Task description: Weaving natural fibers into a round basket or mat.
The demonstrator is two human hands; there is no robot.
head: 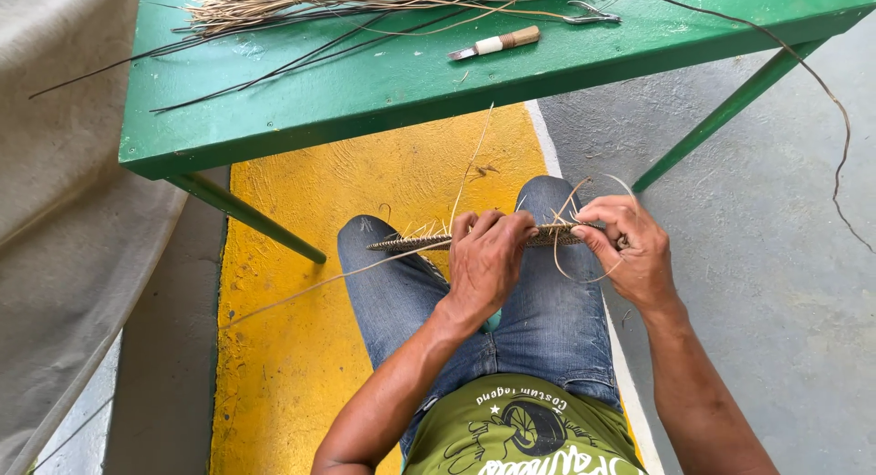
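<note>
A flat woven piece of plant fibre [411, 243] lies edge-on across my knees, seen as a thin dark strip with loose ends sticking up. My left hand [485, 260] grips its middle from above. My right hand [630, 247] pinches its right end, where a pale thin strand [570, 274] loops below the fingers. Another long pale strand [301, 291] trails from the weave down to the left over the yellow floor.
A green table [383, 83] stands just ahead with a bundle of dried fibres [301, 0], dark thin rods [265, 64], a small wooden-handled knife [497, 44] and metal pliers [593, 15]. A long strand [821, 83] hangs off its right side. Grey cloth [64, 183] lies left.
</note>
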